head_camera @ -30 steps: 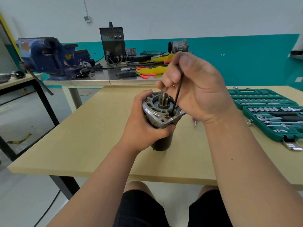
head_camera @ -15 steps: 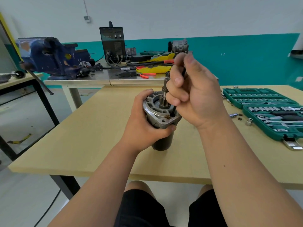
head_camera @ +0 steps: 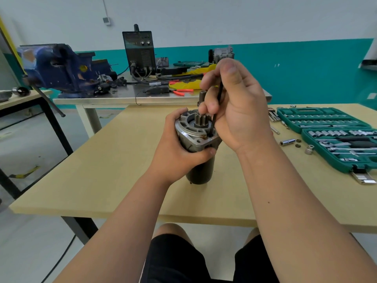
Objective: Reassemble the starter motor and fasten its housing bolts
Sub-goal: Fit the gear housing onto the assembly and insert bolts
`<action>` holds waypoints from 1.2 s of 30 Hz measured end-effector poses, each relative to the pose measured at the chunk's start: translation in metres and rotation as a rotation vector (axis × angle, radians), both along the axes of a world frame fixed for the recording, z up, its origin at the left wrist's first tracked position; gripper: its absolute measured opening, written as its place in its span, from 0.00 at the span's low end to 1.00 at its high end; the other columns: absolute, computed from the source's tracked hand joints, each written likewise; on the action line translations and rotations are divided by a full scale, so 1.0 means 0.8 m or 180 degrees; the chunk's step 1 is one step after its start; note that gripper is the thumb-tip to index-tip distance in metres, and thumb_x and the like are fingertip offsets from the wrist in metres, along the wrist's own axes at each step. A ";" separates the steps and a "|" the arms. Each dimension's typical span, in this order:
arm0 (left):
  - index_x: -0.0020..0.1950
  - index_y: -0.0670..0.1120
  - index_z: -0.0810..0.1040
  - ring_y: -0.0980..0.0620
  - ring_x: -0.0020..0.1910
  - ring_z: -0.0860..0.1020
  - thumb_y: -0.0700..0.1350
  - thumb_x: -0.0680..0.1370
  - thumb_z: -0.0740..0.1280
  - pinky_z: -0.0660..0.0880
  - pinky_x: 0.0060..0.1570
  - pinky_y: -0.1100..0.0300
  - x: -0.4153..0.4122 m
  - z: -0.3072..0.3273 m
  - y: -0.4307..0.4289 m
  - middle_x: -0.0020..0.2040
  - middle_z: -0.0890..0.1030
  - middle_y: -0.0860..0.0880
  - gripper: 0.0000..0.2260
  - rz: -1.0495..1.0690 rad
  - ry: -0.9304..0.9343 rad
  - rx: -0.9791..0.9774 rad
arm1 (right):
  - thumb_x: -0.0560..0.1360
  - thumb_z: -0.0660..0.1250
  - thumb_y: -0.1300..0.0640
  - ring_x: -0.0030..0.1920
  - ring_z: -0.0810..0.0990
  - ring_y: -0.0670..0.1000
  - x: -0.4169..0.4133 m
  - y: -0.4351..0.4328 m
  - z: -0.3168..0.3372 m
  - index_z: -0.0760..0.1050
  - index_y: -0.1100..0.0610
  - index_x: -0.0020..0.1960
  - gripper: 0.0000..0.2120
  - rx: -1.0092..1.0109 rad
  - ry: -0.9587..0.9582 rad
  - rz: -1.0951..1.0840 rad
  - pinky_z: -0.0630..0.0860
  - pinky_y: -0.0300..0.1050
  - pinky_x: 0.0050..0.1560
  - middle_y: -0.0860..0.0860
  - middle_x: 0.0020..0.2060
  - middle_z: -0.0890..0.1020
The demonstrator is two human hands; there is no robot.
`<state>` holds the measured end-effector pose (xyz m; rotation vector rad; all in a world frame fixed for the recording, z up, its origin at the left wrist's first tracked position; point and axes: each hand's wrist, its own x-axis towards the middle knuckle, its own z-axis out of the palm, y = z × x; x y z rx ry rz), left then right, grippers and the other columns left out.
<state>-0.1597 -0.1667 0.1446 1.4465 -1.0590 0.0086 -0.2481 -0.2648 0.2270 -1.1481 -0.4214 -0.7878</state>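
Observation:
The starter motor (head_camera: 199, 158) stands upright on the wooden table (head_camera: 102, 170), pinion gear end up. My left hand (head_camera: 175, 154) grips its grey housing from the left side. A thin black hex key (head_camera: 217, 109) stands almost upright with its lower tip in a bolt hole on the housing's right flange. My right hand (head_camera: 238, 107) pinches the key between thumb and fingers, just right of the pinion shaft.
An open green socket set case (head_camera: 334, 135) lies at the right, with loose sockets and nuts (head_camera: 293, 142) beside it. Behind stands a metal bench with a blue vise (head_camera: 59, 72), a black welder (head_camera: 139, 52) and cables.
My right hand has turned on the hex key, fingers shifting round it. The motor and my left hand stay in place. The view has shifted slightly, showing more small parts at the right.

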 end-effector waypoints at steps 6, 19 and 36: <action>0.68 0.52 0.63 0.58 0.60 0.76 0.46 0.62 0.78 0.76 0.55 0.63 0.001 0.000 0.002 0.60 0.75 0.56 0.39 0.0017 -0.0018 0.0021 | 0.79 0.60 0.57 0.25 0.71 0.47 0.007 0.010 -0.005 0.74 0.57 0.41 0.09 -0.0105 -0.0146 -0.0757 0.74 0.46 0.32 0.51 0.33 0.79; 0.67 0.56 0.63 0.59 0.56 0.77 0.46 0.61 0.77 0.74 0.53 0.67 0.004 -0.001 -0.003 0.59 0.76 0.53 0.38 0.0111 0.0051 0.0002 | 0.76 0.52 0.49 0.25 0.56 0.46 0.007 -0.024 0.016 0.74 0.59 0.57 0.20 -0.0768 0.0661 0.1751 0.62 0.38 0.26 0.47 0.24 0.58; 0.69 0.50 0.62 0.60 0.58 0.76 0.41 0.62 0.78 0.73 0.53 0.69 0.001 -0.004 -0.002 0.61 0.75 0.52 0.39 0.0103 -0.0026 -0.0059 | 0.74 0.57 0.53 0.22 0.65 0.44 0.016 -0.027 0.007 0.79 0.58 0.54 0.16 0.0037 0.0162 0.1572 0.70 0.38 0.27 0.48 0.30 0.78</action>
